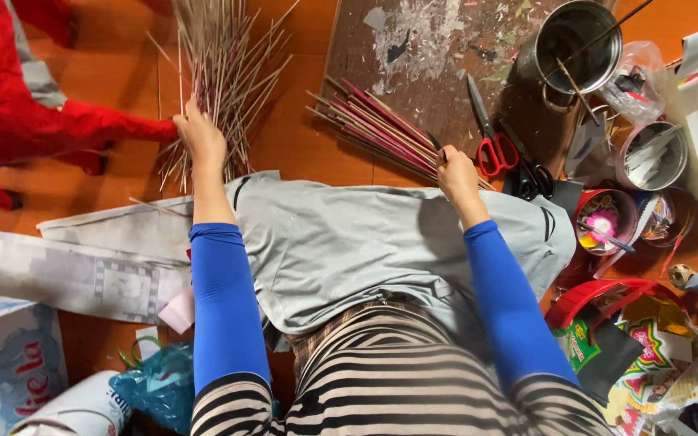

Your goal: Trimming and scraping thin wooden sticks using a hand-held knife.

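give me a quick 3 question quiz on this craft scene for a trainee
1. True or false: the left hand rests on the loose pile of plain sticks.
2. What does the right hand touch? A) red-handled scissors B) bundle of dark red sticks C) metal pot
3. What grey thing lies over the lap, under both forearms?

Key: 1 true; 2 B; 3 a grey cloth.

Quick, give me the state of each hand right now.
Left hand: closed on the plain stick bundle.
Right hand: closed on the red-wrapped sticks; the grip itself is partly hidden.
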